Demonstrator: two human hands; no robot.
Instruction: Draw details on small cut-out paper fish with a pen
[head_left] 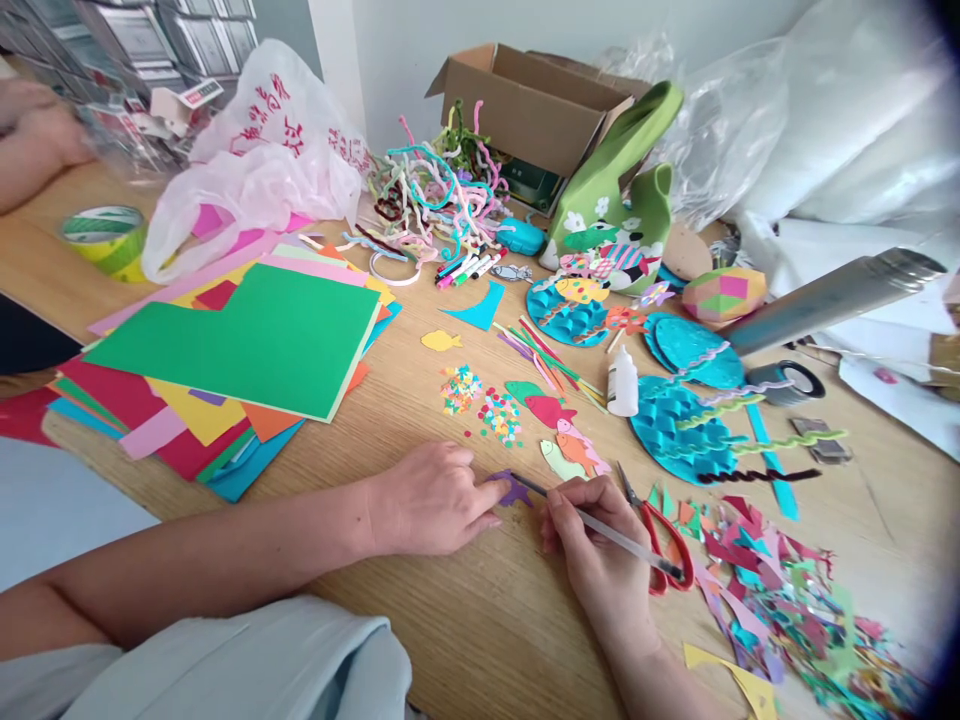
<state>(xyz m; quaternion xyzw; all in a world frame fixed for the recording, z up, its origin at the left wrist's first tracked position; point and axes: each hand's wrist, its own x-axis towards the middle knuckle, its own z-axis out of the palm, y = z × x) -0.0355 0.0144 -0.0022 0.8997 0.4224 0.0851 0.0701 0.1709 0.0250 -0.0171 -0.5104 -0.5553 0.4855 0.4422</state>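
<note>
My left hand [435, 497] lies on the wooden table [465, 610], fingertips pressing down a small purple paper fish [512, 489]. My right hand [600, 560] is closed round a thin clear pen [600, 530], whose tip touches the purple fish. Just beyond lie cut paper fish in orange, pale green and pink [574, 450], and a red one [550, 409]. Red-handled scissors [660, 540] lie beside my right hand.
A stack of coloured paper sheets [247, 345] fills the left. Confetti dots [484, 405], a white glue bottle [622, 383], blue paper plates [679, 430], pipe cleaners [435, 190], a cardboard box [529, 100] and paper scraps [780, 590] surround the work. Another person's arm [34, 135] rests far left.
</note>
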